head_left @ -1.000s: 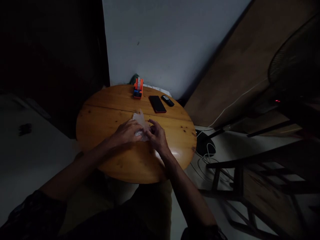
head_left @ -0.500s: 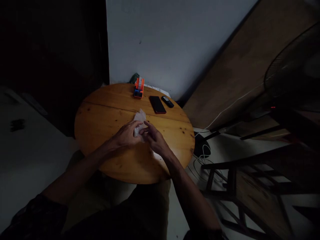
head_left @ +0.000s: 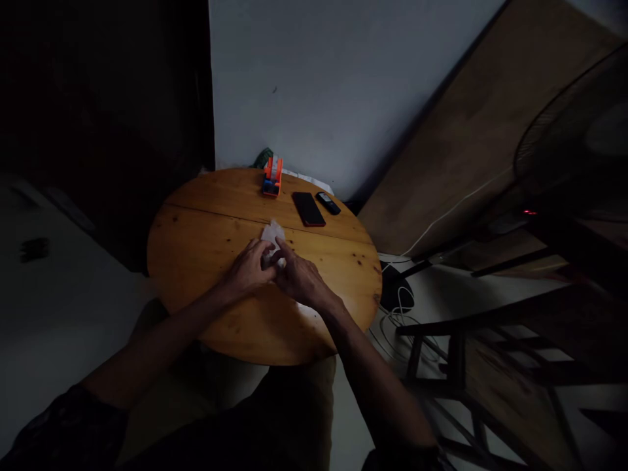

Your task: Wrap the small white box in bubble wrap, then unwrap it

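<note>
While seated at the round wooden table [head_left: 206, 229], worked with both bare hands on a small whitish, translucent sheet [head_left: 273, 233] lying near the middle of the tabletop, just on the near side of the seam between the two boards. Held the left hand [head_left: 246, 268] palm down over the sheet's near-left part, with fingers curled and closed on its crumpled edge. Held the right hand [head_left: 299, 281] close against the left, knuckles up and fingers bent, with fingertips touching the sheet's near-right edge; could not tell in the dim light whether pinched or merely pressed there. Found the far corner of the sheet uncovered, slightly raised off the wood and pointing toward the far rim. Noted dark sleeves [head_left: 63, 425] at the lower corners of the view, with forearms [head_left: 161, 333] bare above them. Recorded at the far rim, close to the pale wall [head_left: 318, 85], an upright orange tape dispenser [head_left: 271, 176] with a dark green object [head_left: 262, 157] just behind it. Recorded to its right a dark phone [head_left: 309, 209] lying flat and, just beside that, a smaller black handset [head_left: 328, 203], both well apart from the hands. Noted beyond the table's right edge, on the floor, a tangle of white cables [head_left: 395, 320], a dark wooden chair frame [head_left: 458, 340] and, at the upper right, the round grille of a fan [head_left: 564, 144] with a small red light [head_left: 528, 212] below it.
</note>
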Demonstrator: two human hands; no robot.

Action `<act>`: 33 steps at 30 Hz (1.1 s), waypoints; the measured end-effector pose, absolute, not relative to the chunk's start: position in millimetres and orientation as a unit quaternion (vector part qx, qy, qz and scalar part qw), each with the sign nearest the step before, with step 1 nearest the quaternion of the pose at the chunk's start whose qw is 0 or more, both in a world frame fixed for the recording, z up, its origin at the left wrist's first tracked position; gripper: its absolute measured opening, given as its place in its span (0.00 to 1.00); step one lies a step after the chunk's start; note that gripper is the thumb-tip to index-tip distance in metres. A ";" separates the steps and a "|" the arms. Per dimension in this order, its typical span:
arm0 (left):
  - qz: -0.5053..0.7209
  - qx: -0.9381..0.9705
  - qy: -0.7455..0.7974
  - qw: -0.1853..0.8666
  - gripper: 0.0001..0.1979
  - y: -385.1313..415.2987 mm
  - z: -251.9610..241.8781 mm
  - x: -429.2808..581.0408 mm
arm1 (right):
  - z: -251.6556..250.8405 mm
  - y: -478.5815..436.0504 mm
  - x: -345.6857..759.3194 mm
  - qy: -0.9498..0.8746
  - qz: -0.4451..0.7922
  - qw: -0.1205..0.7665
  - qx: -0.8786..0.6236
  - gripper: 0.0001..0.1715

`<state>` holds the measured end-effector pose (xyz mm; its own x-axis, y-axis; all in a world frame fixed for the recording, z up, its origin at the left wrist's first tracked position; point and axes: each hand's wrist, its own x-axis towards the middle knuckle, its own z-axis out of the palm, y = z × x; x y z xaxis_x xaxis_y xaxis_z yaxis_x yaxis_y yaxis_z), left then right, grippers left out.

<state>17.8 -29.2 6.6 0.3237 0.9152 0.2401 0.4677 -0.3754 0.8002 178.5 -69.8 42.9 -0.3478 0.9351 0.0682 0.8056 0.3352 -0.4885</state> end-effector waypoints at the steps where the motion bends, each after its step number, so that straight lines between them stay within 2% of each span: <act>1: 0.357 0.749 0.460 0.315 0.16 -28.9 5.1 18.0 | 41.5 -70.5 182.6 -0.795 0.211 0.197 -0.533 0.47; 3: 0.358 0.750 0.460 0.313 0.17 -28.2 2.7 18.3 | 36.5 -71.2 191.7 -0.775 0.233 0.264 -0.525 0.45; 6: 0.352 0.758 0.459 0.302 0.18 -27.7 1.3 18.2 | 23.8 -68.7 202.1 -0.748 0.191 0.353 -0.529 0.41; 12: 0.373 0.799 0.405 0.243 0.22 -28.7 2.4 15.5 | 2.0 -55.7 206.1 -0.782 0.184 0.379 -0.460 0.40; 16: 0.369 0.820 0.377 0.223 0.18 -29.0 1.2 14.5 | 4.8 -48.1 208.9 -0.746 0.251 0.406 -0.464 0.36; 19: 0.361 0.820 0.385 0.219 0.15 -29.2 0.1 14.4 | 9.3 -37.8 212.2 -0.642 0.315 0.450 -0.536 0.29; 24: 0.365 0.822 0.382 0.211 0.12 -28.8 -0.9 15.4 | 14.8 -14.8 211.7 -0.461 0.454 0.413 -0.641 0.26; 29: 0.381 0.821 0.368 0.212 0.11 -28.7 -2.2 16.3 | 16.8 3.3 200.8 -0.457 0.489 0.377 -0.641 0.27; 33: 0.389 0.820 0.363 0.212 0.11 -29.5 -2.1 16.4 | 15.0 16.1 196.5 -0.473 0.498 0.365 -0.628 0.22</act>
